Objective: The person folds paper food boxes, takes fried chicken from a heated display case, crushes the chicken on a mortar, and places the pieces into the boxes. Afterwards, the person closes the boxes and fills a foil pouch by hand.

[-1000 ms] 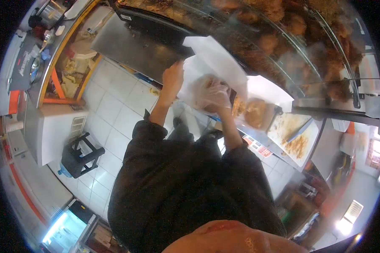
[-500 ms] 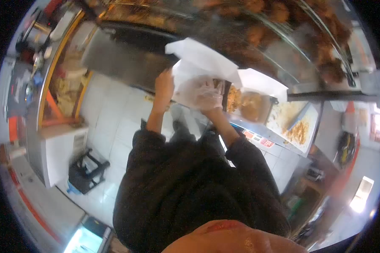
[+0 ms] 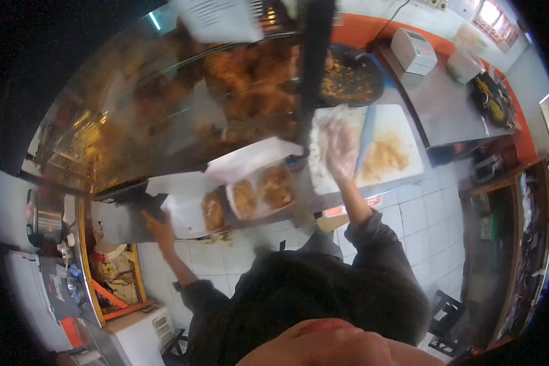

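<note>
My right hand [image 3: 340,146], in a clear plastic glove, reaches over the left part of a white cutting board [image 3: 409,125]. Its fingers are stretched out, slightly blurred, with nothing visible in them. A blue-handled knife [image 3: 367,135] lies just right of it, beside brown crumbs [image 3: 385,160]. My bare left hand [image 3: 158,230] is by the left edge of an open white takeaway box [image 3: 186,210], fingers apart; whether it touches the box is unclear. That box holds one piece of fried chicken [image 3: 213,211]. Adjoining it, a second open box [image 3: 253,160] holds two pieces.
A glass display case [image 3: 165,91] of fried food rises behind the boxes. Behind the board sits a dark round pan [image 3: 351,79] with crumbs. A white printer [image 3: 413,51] stands on a metal table [image 3: 445,104] at right. Shelving [image 3: 500,232] stands lower right.
My view has swung right. My right hand has left the left box and moved right over the cutting board. A fried chicken piece now shows in the left box.
</note>
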Available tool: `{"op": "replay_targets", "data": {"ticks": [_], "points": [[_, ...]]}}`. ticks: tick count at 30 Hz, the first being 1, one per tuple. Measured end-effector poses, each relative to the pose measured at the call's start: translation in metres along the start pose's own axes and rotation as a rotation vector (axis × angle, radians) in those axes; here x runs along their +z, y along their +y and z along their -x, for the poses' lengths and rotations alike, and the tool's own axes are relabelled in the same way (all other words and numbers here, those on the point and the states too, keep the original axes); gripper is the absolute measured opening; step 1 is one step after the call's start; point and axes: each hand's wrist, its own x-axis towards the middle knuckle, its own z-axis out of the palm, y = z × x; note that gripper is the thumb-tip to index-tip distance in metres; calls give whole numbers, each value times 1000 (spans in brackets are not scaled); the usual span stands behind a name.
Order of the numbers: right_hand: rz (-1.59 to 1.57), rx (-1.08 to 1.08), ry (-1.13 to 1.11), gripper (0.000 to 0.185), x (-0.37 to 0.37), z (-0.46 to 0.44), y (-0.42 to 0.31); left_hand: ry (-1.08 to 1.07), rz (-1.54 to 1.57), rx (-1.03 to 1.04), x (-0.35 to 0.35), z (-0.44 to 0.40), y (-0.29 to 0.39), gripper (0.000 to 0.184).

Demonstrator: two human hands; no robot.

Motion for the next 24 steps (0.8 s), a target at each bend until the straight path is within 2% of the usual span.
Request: {"op": "replay_targets", "data": {"ticks": [1, 2, 3, 4, 5, 7, 8, 9, 10, 11, 13, 14, 16, 18, 20, 21, 22, 24], "points": [[-251, 75, 65, 28, -7, -38, 17, -64, 90, -109, 4, 2, -15, 86], [-250, 68, 66, 28, -16, -76, 37, -3, 245, -120, -2, 19, 0, 79], [-78, 17, -11, 28, -23, -110, 60, 58, 400, -121, -9, 36, 15, 72], [91, -36, -89, 27, -27, -143, 82, 128, 414, -167, -11, 53, 30, 69], [80, -49, -91, 27, -27, -179, 100, 206, 430, -211, -8, 71, 40, 65], [431, -193, -159, 32, -14, -247, 130, 160, 267, -383, 19, 103, -36, 59], [476, -184, -181, 36, -7, -281, 140, 153, 456, -536, 22, 126, -15, 57], [532, -274, -235, 38, -4, -311, 145, 140, 640, -691, 22, 159, -3, 54], [589, -367, -292, 40, 2, -336, 149, 114, 776, -669, 33, 192, -23, 54], [567, -376, -302, 40, 13, -355, 149, 79, 797, -736, 32, 216, -11, 54], [653, -726, -509, 51, 36, -378, 146, 43, 789, -877, 31, 267, 7, 54], [634, -731, -524, 51, 45, -376, 132, 37, 763, -948, 32, 284, 14, 55], [544, -348, -910, 60, 57, -357, 105, 49, 798, -1034, 32, 312, 33, 58], [403, -495, -914, 55, 116, -362, 174, 60, 826, -1127, 20, 336, 46, 61], [436, -343, -936, 51, 124, -367, 167, 119, 939, -1037, 27, 356, 54, 61], [527, -588, -959, 47, 140, -375, 192, 92, 918, -1072, 29, 363, 46, 62], [525, -596, -969, 47, 126, -376, 183, 100, 918, -1082, 28, 368, 51, 62], [489, -613, -1147, 43, 65, -365, 143, 31, 855, -1122, 28, 381, 59, 63]]}}
